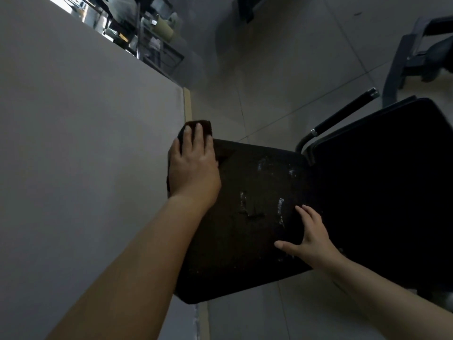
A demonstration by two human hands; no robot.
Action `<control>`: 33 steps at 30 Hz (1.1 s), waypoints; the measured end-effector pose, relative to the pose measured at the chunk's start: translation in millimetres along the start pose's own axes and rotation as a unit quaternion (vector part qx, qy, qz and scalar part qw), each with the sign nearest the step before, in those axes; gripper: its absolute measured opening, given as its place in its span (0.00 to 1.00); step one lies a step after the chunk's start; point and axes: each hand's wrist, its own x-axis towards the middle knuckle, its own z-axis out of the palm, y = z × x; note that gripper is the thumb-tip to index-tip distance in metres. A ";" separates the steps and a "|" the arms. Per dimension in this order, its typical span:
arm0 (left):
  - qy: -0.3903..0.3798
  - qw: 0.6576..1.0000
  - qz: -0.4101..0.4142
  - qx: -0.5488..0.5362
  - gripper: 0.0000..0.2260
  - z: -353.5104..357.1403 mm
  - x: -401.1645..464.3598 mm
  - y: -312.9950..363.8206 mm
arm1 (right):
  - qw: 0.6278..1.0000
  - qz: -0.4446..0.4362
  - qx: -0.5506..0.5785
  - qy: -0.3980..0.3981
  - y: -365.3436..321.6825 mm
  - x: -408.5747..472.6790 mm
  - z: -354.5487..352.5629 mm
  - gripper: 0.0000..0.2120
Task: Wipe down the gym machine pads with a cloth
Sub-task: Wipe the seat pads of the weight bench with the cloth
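The right hand (310,238) is lying nearest, flat on the near right part of the pad (250,217), fingers straight and spread, thumb pointing left, grasping nothing. The pad is black, roughly square, with rounded corners and a grainy, worn face; pale scuffed patches and a small tear are showing in its middle and toward its right edge. It is sitting tilted, its near corner hanging over the floor (282,99) beside a wall (85,143).

Farther along, the left hand (193,165) is pressing down at the pad's far left corner, fingers stretched out over a dark cloth (199,125). The cloth is bunched under the fingertips and poking out past them over the pad's far edge; the fingers are lying flat on it rather than curling round it.

To the right, a second black pad (382,180) is meeting the first along its right edge. Beyond it a black handle (343,116) with a metal end is angling away, and farther off a grey frame (404,55) is standing on the tiles.
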 end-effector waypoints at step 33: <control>0.003 0.974 -0.025 -0.225 0.34 47.5 -168.9 -3.2 | 1.000 0.000 0.007 0.002 -4.0 -3.3 -1.2 0.56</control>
